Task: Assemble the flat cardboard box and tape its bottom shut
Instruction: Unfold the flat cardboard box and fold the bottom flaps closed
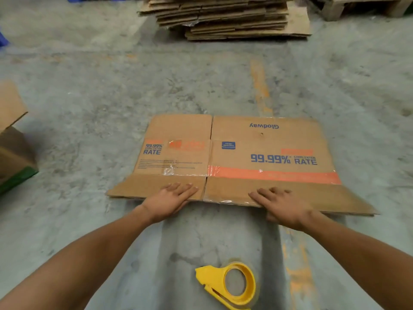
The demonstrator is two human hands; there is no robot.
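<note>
Cardboard box (241, 157) flat on floor, printed side up, left hand (172, 198) and right hand (283, 206) spread wide on near flaps

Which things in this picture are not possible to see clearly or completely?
Head view:
- Flat cardboard box: underside hidden against the floor; small text on its left panel blurred.
- Yellow tape dispenser: lower part cut by bottom edge.
- Open box: cut by left edge.
- Cardboard stack: top cut off.

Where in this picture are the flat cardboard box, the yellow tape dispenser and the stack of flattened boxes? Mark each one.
flat cardboard box (263, 139): head view, on its right-hand panel.
yellow tape dispenser (250, 280): head view, on its ring.
stack of flattened boxes (223, 16): head view, on the stack's near edge.
</note>
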